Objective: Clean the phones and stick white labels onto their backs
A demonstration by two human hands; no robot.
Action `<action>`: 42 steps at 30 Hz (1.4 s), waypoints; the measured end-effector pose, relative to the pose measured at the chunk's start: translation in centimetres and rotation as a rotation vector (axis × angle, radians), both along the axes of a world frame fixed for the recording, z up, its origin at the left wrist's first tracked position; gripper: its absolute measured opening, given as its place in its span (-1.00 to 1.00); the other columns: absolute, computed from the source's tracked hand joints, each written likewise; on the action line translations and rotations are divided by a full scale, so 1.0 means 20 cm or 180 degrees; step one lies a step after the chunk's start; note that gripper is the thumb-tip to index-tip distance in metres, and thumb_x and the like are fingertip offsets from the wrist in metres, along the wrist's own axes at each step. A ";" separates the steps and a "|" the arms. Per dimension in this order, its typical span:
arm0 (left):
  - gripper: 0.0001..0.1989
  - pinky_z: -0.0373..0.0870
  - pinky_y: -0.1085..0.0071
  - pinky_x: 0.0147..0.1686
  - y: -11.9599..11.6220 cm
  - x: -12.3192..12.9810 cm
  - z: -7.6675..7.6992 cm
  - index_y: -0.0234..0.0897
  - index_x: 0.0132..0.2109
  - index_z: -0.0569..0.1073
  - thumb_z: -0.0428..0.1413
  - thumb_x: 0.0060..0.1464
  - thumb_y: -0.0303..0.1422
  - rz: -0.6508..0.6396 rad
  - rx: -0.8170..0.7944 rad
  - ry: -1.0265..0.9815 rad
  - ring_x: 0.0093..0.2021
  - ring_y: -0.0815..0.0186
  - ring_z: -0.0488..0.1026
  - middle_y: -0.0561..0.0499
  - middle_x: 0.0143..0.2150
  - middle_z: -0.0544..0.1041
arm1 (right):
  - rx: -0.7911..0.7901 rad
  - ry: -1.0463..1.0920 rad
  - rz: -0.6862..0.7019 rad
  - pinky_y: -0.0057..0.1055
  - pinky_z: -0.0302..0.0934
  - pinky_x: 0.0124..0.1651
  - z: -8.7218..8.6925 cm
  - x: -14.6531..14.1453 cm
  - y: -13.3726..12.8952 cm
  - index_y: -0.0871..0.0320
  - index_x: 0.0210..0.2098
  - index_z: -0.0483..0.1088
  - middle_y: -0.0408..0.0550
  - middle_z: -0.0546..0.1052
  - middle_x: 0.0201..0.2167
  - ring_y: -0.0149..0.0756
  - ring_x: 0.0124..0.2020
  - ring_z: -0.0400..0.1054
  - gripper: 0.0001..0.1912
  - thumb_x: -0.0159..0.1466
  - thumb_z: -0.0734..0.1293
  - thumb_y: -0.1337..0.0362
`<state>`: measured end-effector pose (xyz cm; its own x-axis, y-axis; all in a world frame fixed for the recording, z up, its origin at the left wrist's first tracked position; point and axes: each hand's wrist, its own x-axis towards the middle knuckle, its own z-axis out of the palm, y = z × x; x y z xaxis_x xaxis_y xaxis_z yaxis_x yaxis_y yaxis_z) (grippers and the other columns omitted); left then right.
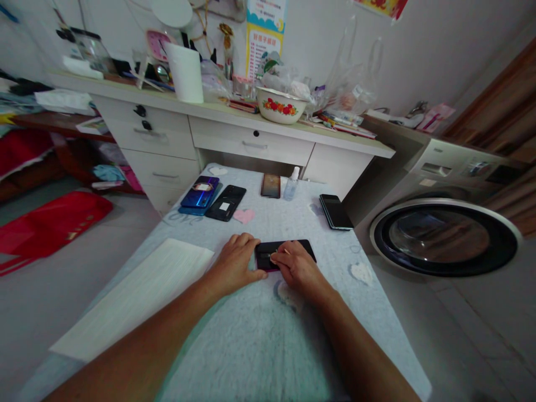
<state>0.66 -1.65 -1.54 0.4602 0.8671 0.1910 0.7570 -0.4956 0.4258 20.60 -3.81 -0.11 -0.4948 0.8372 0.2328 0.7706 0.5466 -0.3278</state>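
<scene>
A dark smartphone (pixel 263 255) with a reddish edge lies flat on the cloth-covered table in front of me. My left hand (pixel 238 259) holds its left end, with the fingers along the far corner and the thumb at the near one. Over the phone's screen, my right hand (pixel 297 265) is closed in a pinch. A small pale piece shows at its fingertips, too small to name, and its palm hides the phone's right part.
Farther back lie stacked blue phones (pixel 201 192), a black phone (pixel 226 203), a brown patterned flat thing (pixel 270 186), a spray bottle (pixel 292 184) and stacked dark phones (pixel 336 212). A long pale board (pixel 138 298) lies left. A washing machine (pixel 444 234) stands right.
</scene>
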 end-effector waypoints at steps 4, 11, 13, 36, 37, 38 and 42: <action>-0.41 0.27 0.16 -0.03 0.00 0.00 0.00 -0.28 0.02 0.36 0.26 -0.16 -0.13 -0.0006 0.0006 -0.0009 -0.03 0.06 0.28 -0.11 -0.03 0.38 | 0.0025 -0.0081 -0.0074 -0.39 0.11 -0.13 -0.01 0.00 0.01 0.08 -0.19 0.52 -0.04 0.43 -0.24 -0.29 -0.20 0.22 -0.75 0.32 0.21 0.38; -0.41 0.26 0.18 -0.03 0.01 0.00 -0.02 -0.23 0.02 0.36 0.27 -0.17 -0.12 -0.0014 0.0058 -0.0060 -0.03 0.07 0.29 -0.08 -0.04 0.38 | 0.0136 -0.0291 -0.0227 -0.38 0.05 -0.14 -0.01 -0.04 0.05 0.08 -0.22 0.51 -0.04 0.42 -0.24 -0.29 -0.23 0.18 -0.76 0.32 0.20 0.40; -0.41 0.26 0.18 -0.03 0.00 0.00 -0.02 -0.23 0.01 0.36 0.27 -0.18 -0.13 -0.0014 0.0054 -0.0061 -0.03 0.06 0.28 -0.08 -0.04 0.38 | 0.0159 -0.0318 -0.0280 -0.38 0.05 -0.13 -0.01 -0.05 0.06 0.09 -0.20 0.50 -0.03 0.41 -0.24 -0.29 -0.22 0.18 -0.76 0.33 0.20 0.39; -0.38 0.26 0.18 0.01 0.01 -0.01 -0.01 -0.26 0.04 0.35 0.27 -0.17 -0.12 -0.0008 -0.0017 0.0029 -0.01 0.07 0.27 -0.10 -0.01 0.37 | 0.0073 -0.0792 -0.1447 -0.37 0.01 -0.09 -0.02 0.10 0.10 0.12 -0.21 0.49 0.04 0.41 -0.27 -0.23 -0.19 0.20 -0.69 0.39 0.12 0.28; -0.38 0.26 0.19 0.01 0.01 -0.01 -0.01 -0.26 0.04 0.36 0.27 -0.17 -0.12 -0.0004 -0.0023 0.0032 -0.01 0.07 0.27 -0.09 -0.01 0.37 | 0.0065 -0.0801 -0.1453 -0.38 0.01 -0.09 -0.02 0.10 0.10 0.13 -0.22 0.49 0.04 0.41 -0.26 -0.23 -0.19 0.20 -0.70 0.39 0.12 0.29; -0.39 0.26 0.19 0.01 0.01 -0.01 0.00 -0.25 0.04 0.36 0.27 -0.17 -0.12 0.0000 -0.0025 0.0033 -0.01 0.07 0.27 -0.09 -0.01 0.37 | 0.0064 -0.0803 -0.1448 -0.38 0.01 -0.09 -0.02 0.09 0.10 0.14 -0.22 0.49 0.04 0.41 -0.26 -0.23 -0.18 0.20 -0.70 0.39 0.12 0.29; -0.40 0.26 0.19 0.00 0.01 -0.01 0.00 -0.23 0.02 0.35 0.27 -0.17 -0.11 0.0016 -0.0019 0.0012 -0.01 0.07 0.28 -0.08 -0.01 0.37 | 0.0059 -0.0778 -0.1273 -0.39 0.01 -0.11 -0.01 0.03 0.10 0.14 -0.22 0.48 0.03 0.40 -0.25 -0.24 -0.20 0.18 -0.70 0.39 0.11 0.30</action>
